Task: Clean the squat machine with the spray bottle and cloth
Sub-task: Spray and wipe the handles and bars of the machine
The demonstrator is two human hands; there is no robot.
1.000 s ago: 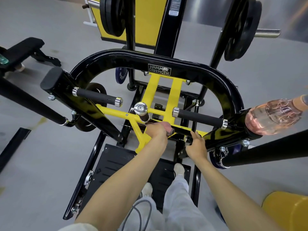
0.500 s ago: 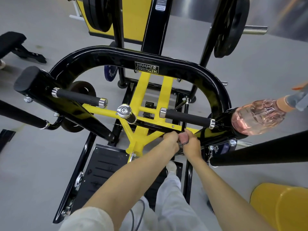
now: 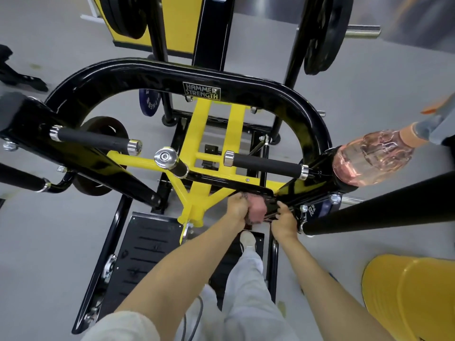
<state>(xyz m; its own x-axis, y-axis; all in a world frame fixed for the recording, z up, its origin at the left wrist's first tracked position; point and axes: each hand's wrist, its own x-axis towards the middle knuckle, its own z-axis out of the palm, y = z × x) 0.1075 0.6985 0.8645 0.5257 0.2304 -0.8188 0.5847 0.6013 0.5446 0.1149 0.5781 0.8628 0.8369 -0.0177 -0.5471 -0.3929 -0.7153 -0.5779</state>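
The squat machine [image 3: 172, 77] has a curved black frame with a yellow inner frame [image 3: 197, 193] and black foam handles. My left hand [image 3: 237, 207] grips a bunched pink cloth [image 3: 256, 209] and presses it against the black bar just right of the yellow frame. My right hand [image 3: 285, 217] holds the same black bar beside the cloth, fingers curled round it. The spray bottle [image 3: 374, 159], clear with pink liquid and an orange-grey head, lies on its side on the machine's right arm.
A black footplate [image 3: 147, 249] lies under me, my feet and light trousers on it. A yellow bin [image 3: 413, 294] stands at lower right. Black weight plates [image 3: 325, 33] hang on the rack behind. Long black bars stick out on both sides.
My left hand carried the cloth from the yellow frame's junction rightwards and down to the black bar, stopping next to my right hand. My head has leaned in closer.
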